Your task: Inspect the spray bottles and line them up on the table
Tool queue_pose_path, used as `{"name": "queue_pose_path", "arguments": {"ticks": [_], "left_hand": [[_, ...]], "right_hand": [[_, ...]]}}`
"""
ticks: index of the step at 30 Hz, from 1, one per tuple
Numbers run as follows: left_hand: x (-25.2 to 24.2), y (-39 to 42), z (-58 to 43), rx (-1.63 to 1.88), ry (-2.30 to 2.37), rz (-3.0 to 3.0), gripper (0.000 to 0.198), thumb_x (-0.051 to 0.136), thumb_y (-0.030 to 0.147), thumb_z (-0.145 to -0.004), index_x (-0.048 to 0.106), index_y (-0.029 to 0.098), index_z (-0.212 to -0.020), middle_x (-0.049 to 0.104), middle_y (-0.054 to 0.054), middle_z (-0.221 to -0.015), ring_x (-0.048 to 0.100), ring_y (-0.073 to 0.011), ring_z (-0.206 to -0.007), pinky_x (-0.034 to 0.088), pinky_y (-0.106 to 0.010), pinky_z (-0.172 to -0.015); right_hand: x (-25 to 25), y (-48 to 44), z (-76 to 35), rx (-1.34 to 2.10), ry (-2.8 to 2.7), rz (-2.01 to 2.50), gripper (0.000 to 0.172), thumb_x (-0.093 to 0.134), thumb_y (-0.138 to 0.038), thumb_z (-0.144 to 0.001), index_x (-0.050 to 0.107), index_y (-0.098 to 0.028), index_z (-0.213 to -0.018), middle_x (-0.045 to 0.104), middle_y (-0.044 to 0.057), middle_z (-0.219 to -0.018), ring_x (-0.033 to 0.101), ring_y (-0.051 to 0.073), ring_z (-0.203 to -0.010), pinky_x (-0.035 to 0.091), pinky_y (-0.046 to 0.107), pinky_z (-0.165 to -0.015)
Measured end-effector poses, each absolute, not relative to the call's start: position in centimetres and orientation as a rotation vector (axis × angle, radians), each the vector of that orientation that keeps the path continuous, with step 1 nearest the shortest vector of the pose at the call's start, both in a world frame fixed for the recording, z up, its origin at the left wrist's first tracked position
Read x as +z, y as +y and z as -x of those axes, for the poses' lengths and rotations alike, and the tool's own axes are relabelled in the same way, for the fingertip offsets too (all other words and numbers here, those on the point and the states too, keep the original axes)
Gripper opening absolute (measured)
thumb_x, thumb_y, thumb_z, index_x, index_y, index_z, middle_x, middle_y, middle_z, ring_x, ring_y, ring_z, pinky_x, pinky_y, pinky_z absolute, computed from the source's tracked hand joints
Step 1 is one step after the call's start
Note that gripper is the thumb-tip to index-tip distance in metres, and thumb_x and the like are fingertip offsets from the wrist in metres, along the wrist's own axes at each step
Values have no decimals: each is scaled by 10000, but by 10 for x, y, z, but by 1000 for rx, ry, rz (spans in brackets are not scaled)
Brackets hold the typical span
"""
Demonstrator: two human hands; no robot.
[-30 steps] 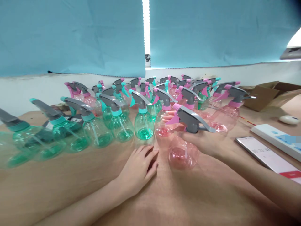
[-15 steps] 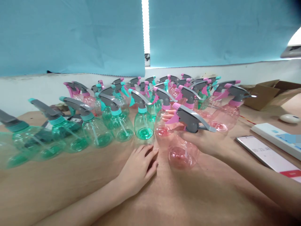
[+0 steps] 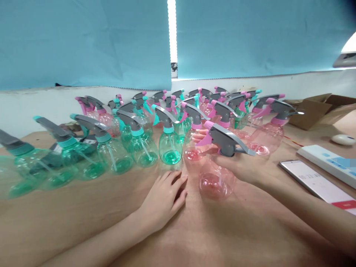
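Close in front of me is a pink-tinted spray bottle (image 3: 217, 183) with a grey and pink trigger head, standing on the table. My right hand (image 3: 222, 159) is closed round its neck, just under the grey head. Its fingertips show to the left, behind the pink trigger, and the neck itself is covered. My left hand (image 3: 164, 196) lies flat on the table, fingers loosely apart and holding nothing. Just beyond its fingertips stands a green spray bottle (image 3: 170, 148). Another pink spray bottle (image 3: 191, 146) is right behind my right fingertips.
Several green spray bottles (image 3: 116, 159) line the left side, with more pink and green ones behind. On the right are a phone (image 3: 308, 178) showing a timer, a white power strip (image 3: 319, 155), a white mouse (image 3: 343, 139) and an open cardboard box (image 3: 308, 111). Blue blinds (image 3: 83, 44) hang behind.
Both hands and the bottles hold their places. The view has barely shifted.
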State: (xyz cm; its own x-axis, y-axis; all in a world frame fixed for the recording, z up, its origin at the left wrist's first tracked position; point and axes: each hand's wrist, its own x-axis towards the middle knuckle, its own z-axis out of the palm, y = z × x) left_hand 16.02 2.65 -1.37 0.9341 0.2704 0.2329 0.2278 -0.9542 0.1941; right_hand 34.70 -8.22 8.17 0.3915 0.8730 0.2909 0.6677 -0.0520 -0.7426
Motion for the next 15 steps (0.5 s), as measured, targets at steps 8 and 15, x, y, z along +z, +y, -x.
{"name": "queue_pose_path", "arguments": {"ticks": [8, 15], "left_hand": [[-11, 26, -162, 378, 383, -2925, 318, 450, 231, -942, 558, 166, -1234, 579, -121, -1242, 520, -290, -1117, 443, -466, -930], [-10, 25, -161, 374, 392, -2927, 319, 479, 222, -934, 551, 172, -1241, 573, -116, -1248, 515, -287, -1128, 436, -450, -938]], "right_hand": [[85, -82, -347, 419, -1289, 1892, 218, 474, -145, -613, 301, -226, -507, 310, -52, -474, 273, 105, -462, 302, 276, -463], [81, -82, -347, 305, -1332, 1812, 241, 497, -182, -634, 301, -224, -501, 319, -53, -447, 336, 114, -472, 358, 268, -467]]}}
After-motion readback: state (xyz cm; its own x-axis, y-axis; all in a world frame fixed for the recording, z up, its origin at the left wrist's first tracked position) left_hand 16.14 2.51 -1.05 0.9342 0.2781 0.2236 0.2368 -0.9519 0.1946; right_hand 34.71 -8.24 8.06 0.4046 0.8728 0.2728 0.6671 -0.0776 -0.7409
